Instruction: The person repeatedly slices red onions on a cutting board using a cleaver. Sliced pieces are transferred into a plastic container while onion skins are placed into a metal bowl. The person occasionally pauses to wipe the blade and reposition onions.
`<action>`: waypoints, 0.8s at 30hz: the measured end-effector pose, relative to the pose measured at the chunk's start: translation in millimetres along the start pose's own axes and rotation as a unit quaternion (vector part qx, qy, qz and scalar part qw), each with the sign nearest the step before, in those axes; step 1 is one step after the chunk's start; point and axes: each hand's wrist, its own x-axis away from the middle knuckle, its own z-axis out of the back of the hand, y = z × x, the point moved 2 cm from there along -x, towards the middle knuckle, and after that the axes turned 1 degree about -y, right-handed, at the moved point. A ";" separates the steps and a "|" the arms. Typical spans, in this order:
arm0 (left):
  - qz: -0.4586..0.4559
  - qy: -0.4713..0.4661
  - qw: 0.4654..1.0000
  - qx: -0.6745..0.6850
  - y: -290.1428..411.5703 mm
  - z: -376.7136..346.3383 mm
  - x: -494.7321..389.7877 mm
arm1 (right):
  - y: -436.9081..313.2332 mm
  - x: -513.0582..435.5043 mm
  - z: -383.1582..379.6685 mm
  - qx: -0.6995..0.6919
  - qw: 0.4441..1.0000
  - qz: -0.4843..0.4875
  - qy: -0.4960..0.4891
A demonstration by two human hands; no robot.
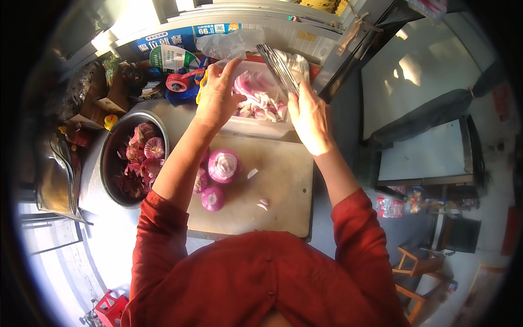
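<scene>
My right hand grips a knife, its broad blade tilted up over the right side of a white plastic bin. Cut red onion pieces fill the bin's bottom; some pink ones above look blurred. My left hand is over the bin's left side, fingers spread, holding nothing that I can see. Several peeled red onions stand at the left of the cutting board, partly behind my left forearm. A few small onion slivers lie on the board.
Left of the board, a metal bowl holds red onions and skins. Behind it are a tape dispenser, cardboard boxes and a yellow rubber duck. A plastic bag lies behind the bin. Wooden stools stand at lower right.
</scene>
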 end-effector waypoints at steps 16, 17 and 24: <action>-0.083 -0.284 0.955 -0.006 0.3 -110.8 238.9 | 31.0 207.8 25.4 -0.354 0.804 -0.435 -0.200; -0.084 -0.291 0.953 0.014 -0.2 -107.4 247.0 | 32.2 228.9 27.7 -0.343 0.788 -0.465 -0.213; -0.001 -0.196 0.967 0.163 -5.8 -114.5 270.8 | 5.9 324.1 22.5 -0.352 0.723 -0.554 -0.216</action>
